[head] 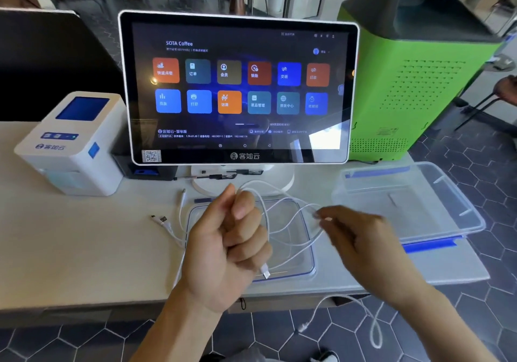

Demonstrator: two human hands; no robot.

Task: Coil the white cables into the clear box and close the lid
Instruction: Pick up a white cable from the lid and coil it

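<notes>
White cable (275, 216) loops hang in the lower middle of the frame, strung between both hands above the counter. The left hand (235, 245) is curled into a fist round the gathered loops, and a white plug end (265, 271) dangles just below it. The right hand (361, 238), blurred, pinches a strand of the same cable at its fingertips; a loose length of the cable (373, 325) droops below the counter edge at the lower right of the frame. A second white cable (170, 228) with small plugs lies on the pale counter (70, 249) just left of the left hand. Under the loops lies a clear plastic lid with a blue rim (309, 252), flat on the counter. To its right, at the middle right of the frame, sits the clear rectangular plastic box (458, 216), open, with blue clips along its sides. Behind the hands stands a white-framed touchscreen terminal (237, 87) showing coloured tiles. A white and blue receipt printer (72, 143) sits at the middle left, and a bright green cabinet with a dark top (419, 81) stands at the upper right.
</notes>
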